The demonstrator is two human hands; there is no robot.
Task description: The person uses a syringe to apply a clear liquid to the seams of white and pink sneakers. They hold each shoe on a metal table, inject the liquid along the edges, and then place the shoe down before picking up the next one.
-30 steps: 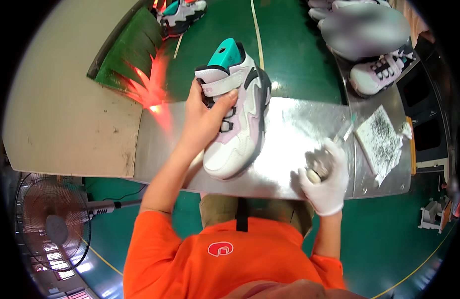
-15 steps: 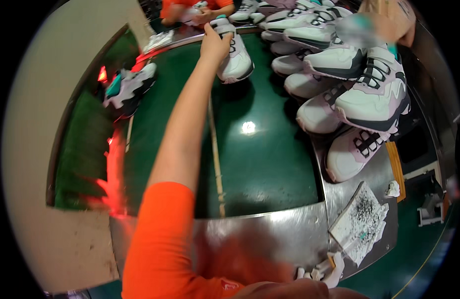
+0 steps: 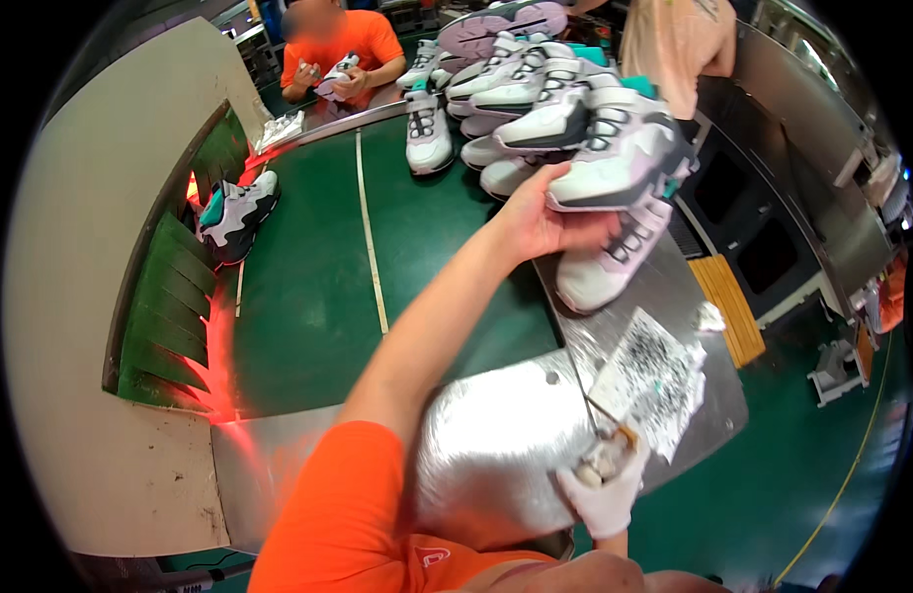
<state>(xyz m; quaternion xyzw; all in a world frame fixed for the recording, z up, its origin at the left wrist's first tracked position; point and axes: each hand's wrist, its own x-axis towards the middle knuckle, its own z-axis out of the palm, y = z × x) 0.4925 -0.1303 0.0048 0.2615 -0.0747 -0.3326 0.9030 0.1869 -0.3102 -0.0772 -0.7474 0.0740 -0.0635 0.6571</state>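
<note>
My bare left hand (image 3: 540, 219) reaches to the pile at the right, its thumb and fingers around the toe of a white and lilac sneaker (image 3: 615, 158) with dark lacing and a teal lining. Just below it lies another sneaker (image 3: 615, 257), toe toward me. My right hand (image 3: 610, 494), in a white glove, is closed near the table's front edge. It holds a thin dark rod with a brownish part (image 3: 620, 427), together with a crumpled off-white wad (image 3: 603, 460); the tool's exact kind does not show. One sneaker (image 3: 429, 138) stands alone on the green belt (image 3: 308, 336).
A dark-smudged white cloth (image 3: 649, 371) lies on the metal table (image 3: 506, 425). Another sneaker (image 3: 241, 212) sits by the red-lit green flap curtain (image 3: 160, 306). Across the belt, a co-worker in orange (image 3: 368, 40) handles a shoe. Another person (image 3: 674, 49) stands behind the pile.
My left hand has let go of the sneaker at the belt's far end and moved right and nearer to one in the pile. My right hand has come further into view.
</note>
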